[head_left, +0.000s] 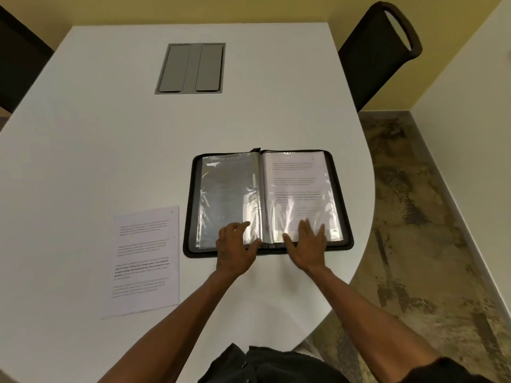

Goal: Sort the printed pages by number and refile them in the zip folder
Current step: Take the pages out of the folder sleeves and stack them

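Head view: white table [110, 120], yellow walls [276, 9]

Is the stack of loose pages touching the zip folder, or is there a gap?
Apart. The head view shows a strip of bare table between the loose pages and the zip folder.

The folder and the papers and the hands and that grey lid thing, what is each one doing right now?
zip folder: open flat on the table.
right sleeve: holds a printed page.
left sleeve: looks empty, glare hides much.
loose pages: stacked left of the folder, face up.
left hand: fingers on the left sleeve's lower edge.
right hand: flat on the right sleeve.
grey hatch: flaps closed.
chair: unoccupied.
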`<act>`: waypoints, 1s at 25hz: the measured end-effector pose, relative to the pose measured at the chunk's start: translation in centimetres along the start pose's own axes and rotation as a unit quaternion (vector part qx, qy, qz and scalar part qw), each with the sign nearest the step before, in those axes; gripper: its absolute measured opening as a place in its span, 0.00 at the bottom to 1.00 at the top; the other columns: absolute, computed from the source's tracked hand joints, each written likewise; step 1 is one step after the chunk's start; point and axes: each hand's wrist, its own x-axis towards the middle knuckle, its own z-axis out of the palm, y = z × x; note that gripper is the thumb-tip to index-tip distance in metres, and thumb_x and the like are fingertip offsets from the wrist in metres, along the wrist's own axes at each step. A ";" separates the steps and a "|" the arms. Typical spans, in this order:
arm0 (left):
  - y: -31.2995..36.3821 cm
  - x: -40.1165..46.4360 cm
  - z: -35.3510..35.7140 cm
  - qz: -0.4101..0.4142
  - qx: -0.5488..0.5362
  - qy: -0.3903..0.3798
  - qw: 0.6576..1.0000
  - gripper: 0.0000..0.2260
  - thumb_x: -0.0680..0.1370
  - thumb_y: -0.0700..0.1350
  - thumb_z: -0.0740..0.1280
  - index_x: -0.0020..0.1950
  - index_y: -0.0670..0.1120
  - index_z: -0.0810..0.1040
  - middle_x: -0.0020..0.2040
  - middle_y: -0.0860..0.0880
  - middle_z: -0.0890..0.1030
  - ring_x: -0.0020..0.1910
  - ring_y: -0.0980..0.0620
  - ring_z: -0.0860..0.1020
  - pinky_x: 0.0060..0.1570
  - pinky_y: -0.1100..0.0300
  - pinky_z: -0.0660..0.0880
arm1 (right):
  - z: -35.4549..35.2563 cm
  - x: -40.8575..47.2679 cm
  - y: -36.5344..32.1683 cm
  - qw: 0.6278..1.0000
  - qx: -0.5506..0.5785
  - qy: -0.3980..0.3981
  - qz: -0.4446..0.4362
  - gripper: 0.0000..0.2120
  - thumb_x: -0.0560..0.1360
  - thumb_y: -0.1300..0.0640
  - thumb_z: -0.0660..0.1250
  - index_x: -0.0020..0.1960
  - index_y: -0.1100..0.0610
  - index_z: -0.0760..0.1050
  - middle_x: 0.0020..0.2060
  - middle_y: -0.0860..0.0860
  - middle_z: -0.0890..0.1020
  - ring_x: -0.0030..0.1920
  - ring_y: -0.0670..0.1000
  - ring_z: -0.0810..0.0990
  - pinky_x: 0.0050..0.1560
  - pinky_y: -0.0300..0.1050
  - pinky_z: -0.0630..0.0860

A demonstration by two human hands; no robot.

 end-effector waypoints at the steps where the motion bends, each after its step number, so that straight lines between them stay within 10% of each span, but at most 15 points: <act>1: 1.1 0.4 0.3 -0.009 -0.027 -0.001 1.000 0.25 0.77 0.58 0.69 0.70 0.48 0.74 0.65 0.46 0.75 0.67 0.46 0.70 0.66 0.47 0.69 | 0.0 -0.4 -0.7 0.999 0.003 0.003 -0.044 0.38 0.81 0.37 0.54 0.82 0.57 0.48 0.82 0.52 0.50 0.80 0.64 0.40 0.77 0.61 0.45; 7: 6.9 4.4 -0.5 -0.106 -0.107 0.009 0.989 0.36 0.70 0.66 0.72 0.74 0.52 0.69 0.56 0.54 0.77 0.54 0.52 0.78 0.56 0.53 0.77 | 0.2 -3.4 -5.0 0.936 -0.097 -0.023 -0.337 0.34 0.79 0.41 0.62 0.80 0.53 0.58 0.80 0.56 0.55 0.81 0.61 0.44 0.78 0.65 0.48; 12: 4.7 5.5 -2.2 -0.178 -0.060 0.122 0.975 0.15 0.75 0.43 0.70 0.62 0.47 0.80 0.47 0.50 0.82 0.47 0.49 0.81 0.46 0.59 0.72 | -0.2 -2.8 -5.6 0.841 -0.092 -0.109 -0.523 0.24 0.77 0.46 0.67 0.71 0.53 0.73 0.73 0.52 0.72 0.76 0.58 0.64 0.76 0.57 0.59; 16: 0.2 5.9 -3.6 -0.271 -0.092 0.162 0.945 0.14 0.73 0.40 0.65 0.57 0.50 0.81 0.50 0.44 0.83 0.47 0.43 0.82 0.49 0.54 0.79 | -1.0 -1.4 -1.6 0.933 0.124 -0.025 -0.337 0.15 0.76 0.50 0.69 0.60 0.53 0.82 0.56 0.51 0.84 0.57 0.52 0.82 0.60 0.47 0.76; 19: -2.0 5.6 -4.1 -0.297 -0.087 0.174 0.935 0.16 0.75 0.39 0.63 0.62 0.48 0.80 0.54 0.41 0.82 0.48 0.41 0.80 0.50 0.53 0.79 | -2.3 2.1 3.2 0.988 0.130 0.048 -0.071 0.22 0.76 0.53 0.69 0.68 0.57 0.74 0.62 0.57 0.78 0.64 0.57 0.75 0.64 0.49 0.72; 25: -4.3 6.3 -3.8 -0.290 -0.086 0.159 0.940 0.30 0.76 0.37 0.67 0.77 0.49 0.65 0.63 0.41 0.78 0.61 0.38 0.77 0.60 0.48 0.76 | -4.2 5.4 7.8 0.990 0.052 0.067 0.116 0.31 0.76 0.46 0.70 0.73 0.58 0.66 0.68 0.58 0.69 0.67 0.59 0.70 0.66 0.55 0.72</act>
